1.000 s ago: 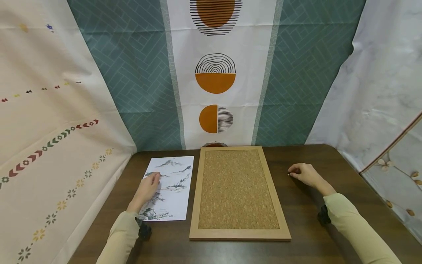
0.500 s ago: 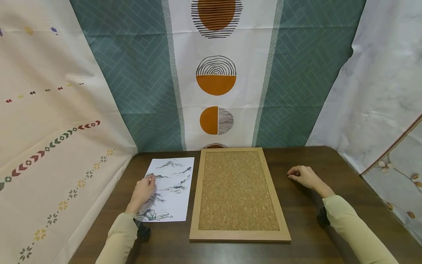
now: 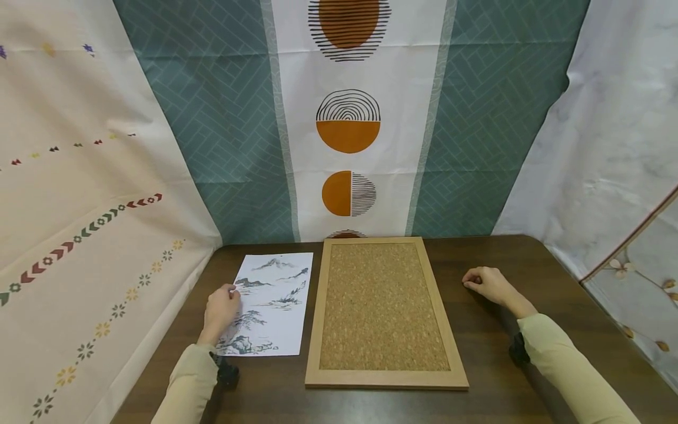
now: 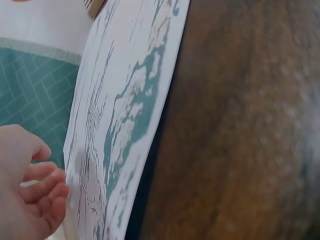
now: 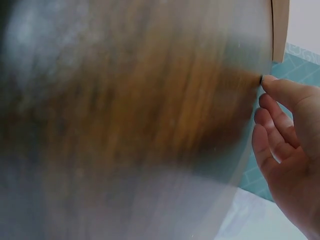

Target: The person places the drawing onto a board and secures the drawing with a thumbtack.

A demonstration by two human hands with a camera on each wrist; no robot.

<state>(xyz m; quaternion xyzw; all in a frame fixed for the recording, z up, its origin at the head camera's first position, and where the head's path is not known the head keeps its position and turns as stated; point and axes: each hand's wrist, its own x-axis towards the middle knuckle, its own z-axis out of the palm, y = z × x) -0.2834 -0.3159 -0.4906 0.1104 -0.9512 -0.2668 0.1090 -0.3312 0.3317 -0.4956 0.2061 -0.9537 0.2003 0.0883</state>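
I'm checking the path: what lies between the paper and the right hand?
The corkboard, with bare table on both sides of it; the head view shows this.

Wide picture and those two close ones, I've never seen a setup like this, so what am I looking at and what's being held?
There's no machine here: a person is working barehanded. The wide picture is taken from the head, looking forward and down; the close ones are taken from each wrist. On the table lie a sheet with a printed landscape and, to its right, a framed corkboard. The left hand is at the sheet's left edge, fingers loosely curled, with nothing visible in it. The right hand is right of the corkboard; a tiny dark thing shows at its fingertips, but I can't tell what it is or whether it's held.
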